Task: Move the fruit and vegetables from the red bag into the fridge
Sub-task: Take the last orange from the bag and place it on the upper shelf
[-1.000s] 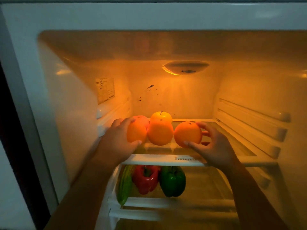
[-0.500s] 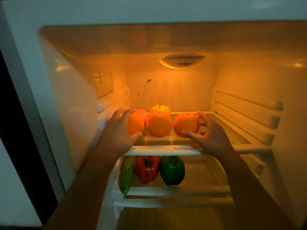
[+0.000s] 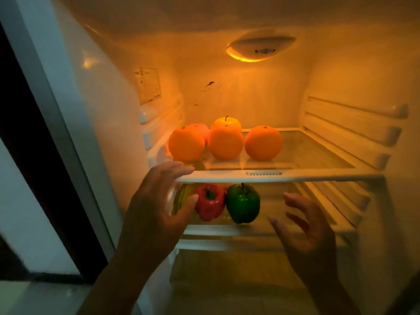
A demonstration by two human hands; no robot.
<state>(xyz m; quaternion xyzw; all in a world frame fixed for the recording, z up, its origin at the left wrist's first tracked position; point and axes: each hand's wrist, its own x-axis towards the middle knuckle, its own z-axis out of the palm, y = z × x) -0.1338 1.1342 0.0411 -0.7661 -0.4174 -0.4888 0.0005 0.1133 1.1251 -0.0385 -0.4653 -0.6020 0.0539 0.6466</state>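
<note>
Amber light from a ceiling lamp fills the open fridge. Three oranges sit in a row at the near left of the upper glass shelf, with a yellow apple and a pinkish fruit just behind them. Below, a red pepper and a green pepper lie side by side. Nearer, the left hand, fingers loosely spread and empty, partly hides a greenish vegetable. The right hand, likewise spread and empty, hangs lower right.
</note>
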